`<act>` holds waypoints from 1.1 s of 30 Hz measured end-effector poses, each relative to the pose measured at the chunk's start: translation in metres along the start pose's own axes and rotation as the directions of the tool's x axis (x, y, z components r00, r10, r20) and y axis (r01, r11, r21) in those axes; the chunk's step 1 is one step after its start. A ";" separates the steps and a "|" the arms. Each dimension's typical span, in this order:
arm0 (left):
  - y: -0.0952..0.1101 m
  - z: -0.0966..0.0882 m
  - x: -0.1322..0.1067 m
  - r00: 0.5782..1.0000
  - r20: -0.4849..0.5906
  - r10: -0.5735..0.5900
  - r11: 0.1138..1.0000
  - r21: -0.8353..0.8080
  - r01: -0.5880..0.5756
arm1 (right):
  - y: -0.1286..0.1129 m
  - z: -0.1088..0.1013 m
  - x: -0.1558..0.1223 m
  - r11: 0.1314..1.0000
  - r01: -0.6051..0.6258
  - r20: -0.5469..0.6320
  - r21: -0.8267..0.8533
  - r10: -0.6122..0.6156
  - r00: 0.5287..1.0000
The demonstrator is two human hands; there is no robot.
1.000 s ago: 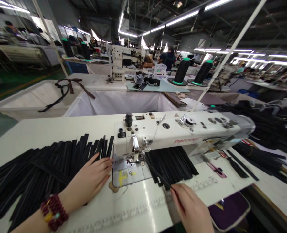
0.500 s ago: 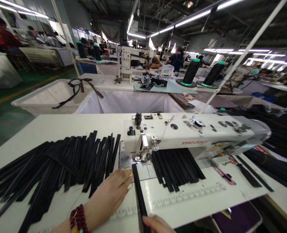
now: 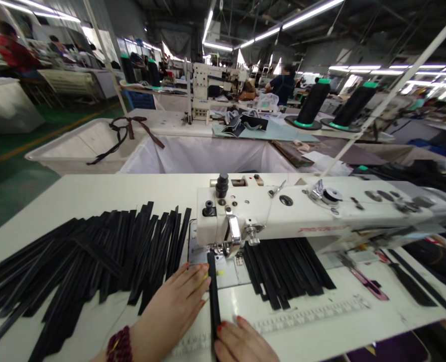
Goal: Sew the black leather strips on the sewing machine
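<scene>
One black strip (image 3: 214,296) lay between your left grip (image 3: 181,304), flat and unclasped, and your right grip (image 3: 245,343), touching its near end, whether clamped I couldn't tell; it looked light, pliable, best held by its edges.

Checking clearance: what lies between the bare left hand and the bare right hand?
In the head view, a narrow black strip lies between the left hand and right hand.

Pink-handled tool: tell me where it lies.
In the head view, the pink-handled tool lies at lower right on the white tabletop, just right of the black strips under the sewing machine.
</scene>
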State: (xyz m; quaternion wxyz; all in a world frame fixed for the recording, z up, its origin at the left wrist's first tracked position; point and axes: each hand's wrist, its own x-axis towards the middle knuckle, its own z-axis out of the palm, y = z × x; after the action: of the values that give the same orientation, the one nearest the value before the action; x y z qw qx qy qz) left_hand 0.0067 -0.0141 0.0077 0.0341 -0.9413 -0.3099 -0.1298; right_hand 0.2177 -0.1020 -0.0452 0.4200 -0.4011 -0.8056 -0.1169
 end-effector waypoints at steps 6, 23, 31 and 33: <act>-0.011 0.010 0.009 0.996 0.024 -0.092 0.995 -0.042 0.093 | 0.019 -0.004 0.033 0.995 0.095 0.097 -0.021 -0.092 0.991; -0.020 0.012 0.016 0.997 0.041 -0.070 0.997 -0.019 0.071 | 0.012 0.001 0.039 0.999 -0.040 0.035 0.026 0.039 0.999; -0.010 0.008 0.012 0.999 0.032 -0.014 0.996 0.083 0.012 | 0.003 -0.004 0.029 0.999 -0.022 0.025 -0.031 0.023 0.999; -0.009 0.008 0.010 0.999 0.034 -0.007 0.996 0.090 0.004 | 0.002 -0.005 0.027 0.999 -0.015 0.019 -0.040 0.015 1.000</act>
State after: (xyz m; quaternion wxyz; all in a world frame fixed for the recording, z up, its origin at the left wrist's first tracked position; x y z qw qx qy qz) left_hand 0.0106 0.0002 0.0024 0.0709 -0.9399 -0.3188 -0.0998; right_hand 0.2132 -0.0884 -0.0213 0.4049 -0.4165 -0.8042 -0.1258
